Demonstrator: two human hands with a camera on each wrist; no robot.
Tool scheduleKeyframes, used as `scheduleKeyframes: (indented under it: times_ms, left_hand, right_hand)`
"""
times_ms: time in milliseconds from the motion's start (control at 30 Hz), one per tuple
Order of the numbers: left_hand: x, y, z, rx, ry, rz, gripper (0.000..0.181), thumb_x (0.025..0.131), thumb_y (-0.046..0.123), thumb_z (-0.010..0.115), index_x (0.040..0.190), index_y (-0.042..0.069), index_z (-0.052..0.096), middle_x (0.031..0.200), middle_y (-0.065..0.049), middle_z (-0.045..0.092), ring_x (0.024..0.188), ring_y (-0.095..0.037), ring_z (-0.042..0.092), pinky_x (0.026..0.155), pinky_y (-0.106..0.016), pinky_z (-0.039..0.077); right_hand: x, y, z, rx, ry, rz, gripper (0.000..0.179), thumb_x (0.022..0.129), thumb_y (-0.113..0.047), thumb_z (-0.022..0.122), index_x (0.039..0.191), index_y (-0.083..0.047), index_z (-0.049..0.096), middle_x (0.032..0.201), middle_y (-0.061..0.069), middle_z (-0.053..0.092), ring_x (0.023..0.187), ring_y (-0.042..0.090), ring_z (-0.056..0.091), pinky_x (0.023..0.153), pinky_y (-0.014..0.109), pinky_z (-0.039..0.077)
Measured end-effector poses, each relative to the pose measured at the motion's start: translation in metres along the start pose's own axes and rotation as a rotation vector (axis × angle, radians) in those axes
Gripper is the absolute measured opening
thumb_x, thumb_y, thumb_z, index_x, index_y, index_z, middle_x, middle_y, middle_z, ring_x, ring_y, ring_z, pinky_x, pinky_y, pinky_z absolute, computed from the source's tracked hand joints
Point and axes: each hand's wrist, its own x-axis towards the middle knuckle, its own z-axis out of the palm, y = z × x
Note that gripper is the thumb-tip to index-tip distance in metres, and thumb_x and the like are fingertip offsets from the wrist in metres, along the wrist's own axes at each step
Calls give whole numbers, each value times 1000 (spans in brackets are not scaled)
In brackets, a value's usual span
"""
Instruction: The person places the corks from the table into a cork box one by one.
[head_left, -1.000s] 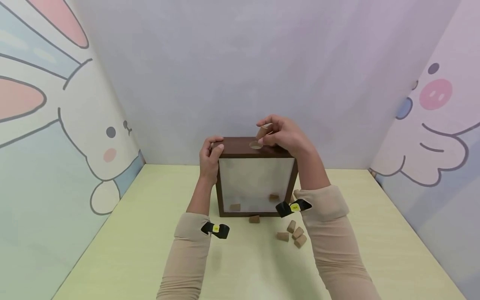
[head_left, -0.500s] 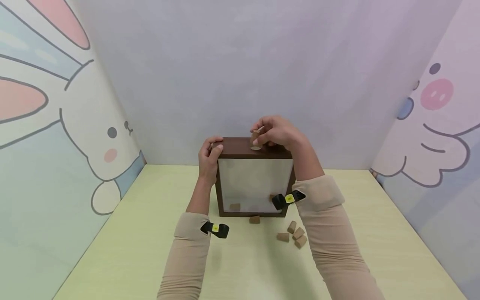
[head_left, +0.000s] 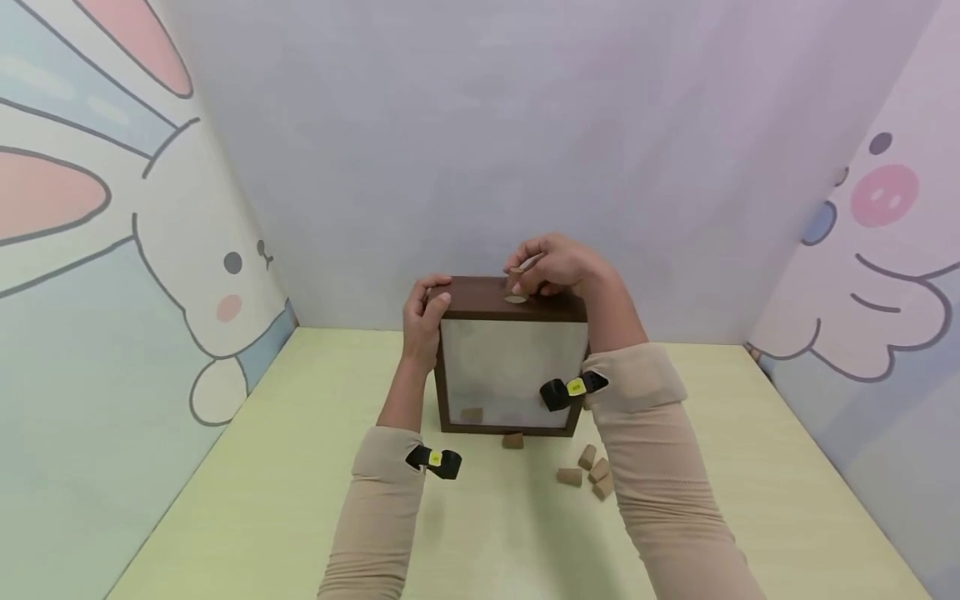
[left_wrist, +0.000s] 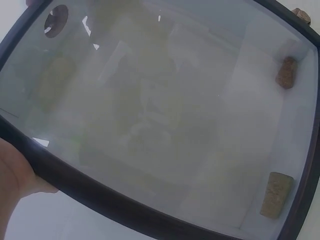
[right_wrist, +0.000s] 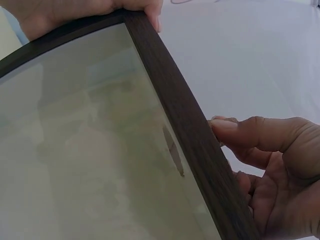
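A dark brown shadow box [head_left: 480, 293] with a clear front stands upright on the table, a round hole [head_left: 516, 299] in its top. My left hand [head_left: 422, 323] grips the box's upper left corner, thumb at the front. Between thumb and fingers, my right hand [head_left: 562, 265] pinches a wine cork [head_left: 514, 278], held upright at the hole. How far the cork reaches into the hole, I cannot tell. Inside, at the bottom, lie a tan cork [left_wrist: 276, 195] and a darker cork [left_wrist: 287, 73]; the darker one is hidden in the head view.
One cork [head_left: 513, 441] lies against the box's front foot. Several loose corks [head_left: 570, 477] lie on the pale yellow table [head_left: 300, 500] near the right forearm. A grey back wall [head_left: 480, 133] and cartoon-printed side walls [head_left: 217, 325] enclose the table.
My right hand has moved left and slightly down, bringing the cork from beside the hole to upright at it. The left hand keeps its grip on the box.
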Motion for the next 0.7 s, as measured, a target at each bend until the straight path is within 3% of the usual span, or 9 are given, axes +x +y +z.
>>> scheduleKeyframes:
  times_ms: [167, 333, 567, 700]
  left_hand:
    - [4, -15, -2, -20, -1, -4, 40, 86, 15, 49, 118, -9, 49, 111, -1, 48, 85, -12, 38, 76, -29, 31]
    - [4, -19, -3, -16, 23, 18, 44, 84, 25, 51, 117, -5, 51, 114, -4, 47, 88, -13, 38, 77, -30, 30]
    - [3, -19, -4, -9, 33, 48, 47, 83, 28, 52, 115, -6, 50, 110, -2, 47, 79, -12, 34, 73, -30, 28]
    - [2, -19, -3, -28, 34, 52, 44, 84, 24, 51, 115, -7, 50, 113, -6, 47, 79, -12, 35, 74, -30, 28]
  right_hand:
    - [1, -2, -4, -26, 1, 45, 30, 82, 2, 63, 112, -1, 61, 100, 11, 63, 56, 17, 39, 53, 29, 36]
    - [-1, -1, -5, -17, -13, 20, 32, 83, -1, 66, 114, -4, 60, 101, 12, 65, 68, 20, 51, 59, 30, 40]
    - [-36, 10, 2, -41, 54, -173, 35, 85, -3, 65, 119, -3, 59, 100, 13, 64, 87, 24, 59, 72, 34, 46]
    - [-55, 20, 8, -24, 45, -308, 39, 84, -1, 66, 121, 2, 56, 102, 16, 62, 92, 24, 59, 77, 35, 47]
